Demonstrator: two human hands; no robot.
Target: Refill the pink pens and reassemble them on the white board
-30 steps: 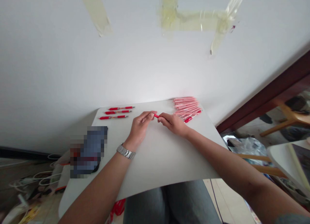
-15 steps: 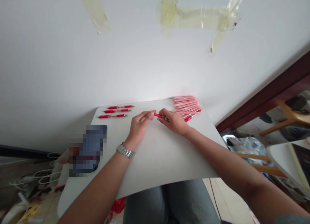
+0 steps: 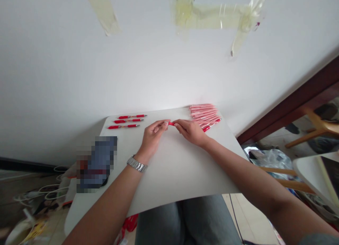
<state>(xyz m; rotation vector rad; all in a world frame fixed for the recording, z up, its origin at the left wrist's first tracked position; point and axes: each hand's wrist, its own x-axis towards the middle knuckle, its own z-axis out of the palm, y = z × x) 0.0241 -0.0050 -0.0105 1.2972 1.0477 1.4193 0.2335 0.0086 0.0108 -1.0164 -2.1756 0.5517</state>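
Over the middle of the white table, a red pen part [image 3: 171, 124] spans the small gap between my two hands. My left hand [image 3: 155, 132], with a metal watch at its wrist, pinches the left end between thumb and fingers. On the other end, the thumb and forefinger of my right hand [image 3: 190, 130] are closed; the palm hides the rest. Three red pens [image 3: 124, 126] lie side by side at the back left. Behind my right hand is a pile of pink refills [image 3: 203, 112], and a red pen [image 3: 212, 126] lies along its near side, partly covered by the hand.
The white table [image 3: 169, 174] stands against a wall with strips of yellowed tape [image 3: 219, 19]. A pixelated dark flat object [image 3: 97, 163] lies at the table's left edge. White cables [image 3: 47, 192] are on the floor at left; a wooden chair [image 3: 280, 178] stands at right.
My right hand's fingers have shifted on the red pen part, now pinching it closer to my left hand. The left hand stays nearly still, and the pens on the table have not moved.
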